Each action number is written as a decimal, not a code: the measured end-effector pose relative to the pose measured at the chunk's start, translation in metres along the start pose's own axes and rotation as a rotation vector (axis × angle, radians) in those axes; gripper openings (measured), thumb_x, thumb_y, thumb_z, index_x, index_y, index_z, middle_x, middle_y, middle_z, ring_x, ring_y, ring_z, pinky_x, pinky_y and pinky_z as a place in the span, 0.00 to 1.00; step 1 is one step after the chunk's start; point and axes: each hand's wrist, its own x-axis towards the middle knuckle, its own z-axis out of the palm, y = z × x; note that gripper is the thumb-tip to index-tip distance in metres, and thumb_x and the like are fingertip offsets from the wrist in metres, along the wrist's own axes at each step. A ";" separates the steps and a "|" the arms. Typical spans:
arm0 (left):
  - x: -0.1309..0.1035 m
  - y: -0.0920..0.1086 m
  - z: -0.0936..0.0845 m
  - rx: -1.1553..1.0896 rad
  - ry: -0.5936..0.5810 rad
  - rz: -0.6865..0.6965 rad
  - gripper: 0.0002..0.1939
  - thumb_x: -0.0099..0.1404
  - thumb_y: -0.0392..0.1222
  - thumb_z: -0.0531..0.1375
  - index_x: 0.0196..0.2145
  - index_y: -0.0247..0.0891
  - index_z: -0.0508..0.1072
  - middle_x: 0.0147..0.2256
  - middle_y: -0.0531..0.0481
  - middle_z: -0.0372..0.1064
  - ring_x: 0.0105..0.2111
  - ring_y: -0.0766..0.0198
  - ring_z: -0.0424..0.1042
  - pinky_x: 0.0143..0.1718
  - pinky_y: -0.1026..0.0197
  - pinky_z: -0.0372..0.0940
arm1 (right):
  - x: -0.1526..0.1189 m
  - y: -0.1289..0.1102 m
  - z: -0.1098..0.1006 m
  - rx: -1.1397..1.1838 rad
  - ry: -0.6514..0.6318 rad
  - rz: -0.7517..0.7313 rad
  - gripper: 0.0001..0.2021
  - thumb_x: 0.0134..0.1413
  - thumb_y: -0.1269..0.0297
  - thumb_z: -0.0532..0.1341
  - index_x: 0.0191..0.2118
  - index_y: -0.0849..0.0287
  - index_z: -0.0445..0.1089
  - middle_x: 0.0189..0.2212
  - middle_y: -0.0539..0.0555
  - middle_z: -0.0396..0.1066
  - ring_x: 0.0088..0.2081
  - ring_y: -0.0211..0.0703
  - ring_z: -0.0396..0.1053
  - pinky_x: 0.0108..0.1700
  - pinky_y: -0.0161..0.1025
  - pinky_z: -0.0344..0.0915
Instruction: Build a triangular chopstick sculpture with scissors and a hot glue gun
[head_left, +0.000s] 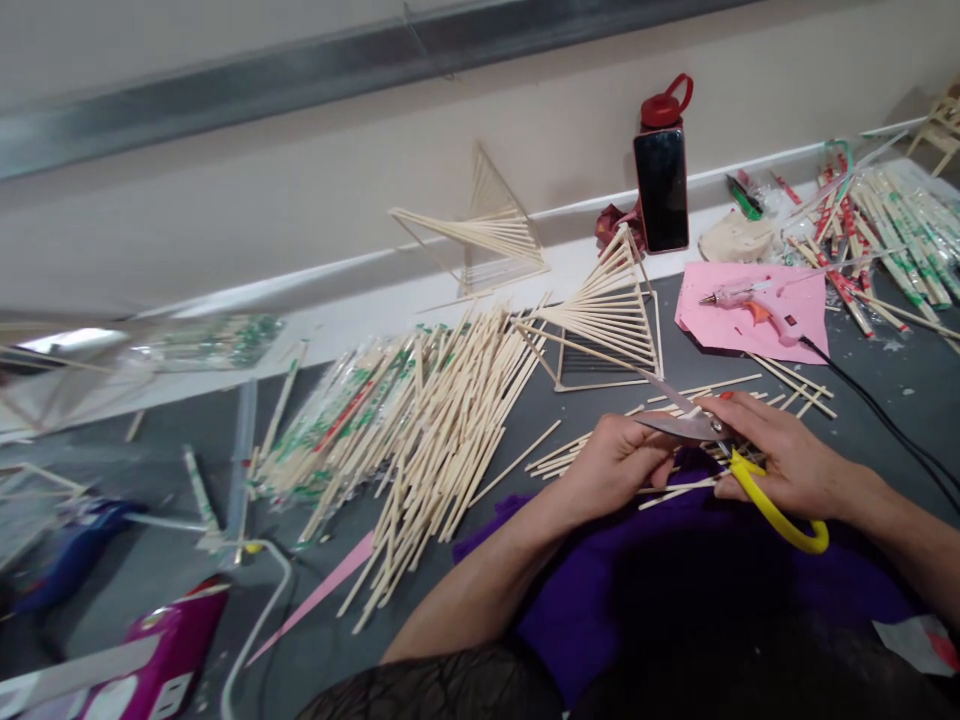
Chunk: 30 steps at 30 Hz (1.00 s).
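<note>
Chopstick wrappers [904, 225] illegible; R hand [795, 450] gripped 1 pr scissors [742, 470], L hand [611, 465] curled nearby, hold unclear; 1 hot-glue gun [776, 305] lay idle

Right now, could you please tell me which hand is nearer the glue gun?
Right. The right hand sits below the glue gun in view; the left hand is farther off, below and left of it.

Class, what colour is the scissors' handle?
The scissors' handle is yellow; it shows best in the head view.
</note>
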 end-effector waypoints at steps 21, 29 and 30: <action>0.006 -0.008 -0.001 0.081 0.251 0.147 0.13 0.66 0.40 0.54 0.34 0.36 0.78 0.25 0.52 0.73 0.21 0.70 0.67 0.26 0.68 0.62 | -0.002 0.004 -0.001 -0.097 0.084 0.028 0.29 0.60 0.55 0.60 0.64 0.55 0.56 0.51 0.62 0.70 0.47 0.52 0.72 0.46 0.48 0.71; 0.008 -0.003 -0.007 -0.022 0.309 0.018 0.09 0.57 0.41 0.63 0.23 0.35 0.72 0.21 0.55 0.66 0.22 0.71 0.61 0.26 0.68 0.57 | -0.006 0.007 -0.002 -0.121 0.004 -0.035 0.32 0.58 0.51 0.62 0.64 0.55 0.56 0.51 0.63 0.70 0.47 0.55 0.73 0.45 0.49 0.72; 0.008 -0.004 -0.008 -0.016 0.304 0.013 0.13 0.58 0.43 0.62 0.20 0.35 0.70 0.19 0.56 0.64 0.22 0.72 0.60 0.25 0.68 0.56 | -0.006 0.007 -0.002 -0.121 -0.001 -0.037 0.32 0.58 0.51 0.62 0.64 0.55 0.56 0.51 0.63 0.70 0.47 0.55 0.73 0.44 0.49 0.72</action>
